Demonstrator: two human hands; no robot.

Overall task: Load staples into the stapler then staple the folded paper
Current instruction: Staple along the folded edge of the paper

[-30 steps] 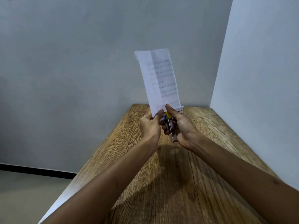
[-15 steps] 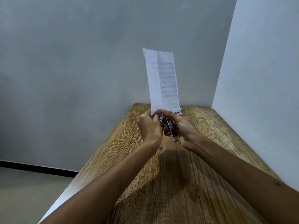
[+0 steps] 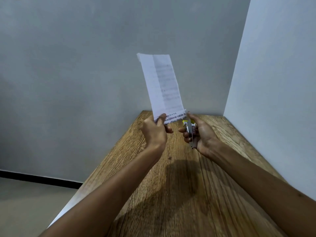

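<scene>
The folded white paper stands upright above the table, printed text showing along its lower edge. My left hand pinches its bottom left corner between thumb and fingers. My right hand grips a small stapler with a yellow tip and metal body, held upright just right of the paper's lower right corner. The stapler's nose sits close to that corner; whether it touches the paper I cannot tell.
A wooden table stretches below both forearms into a corner. A grey wall stands behind it and a pale wall on the right. The floor drops away at the left.
My hands have drawn apart: the stapler has come off the paper's bottom edge and moved right, while the left hand keeps hold of the paper, now tilted slightly left.
</scene>
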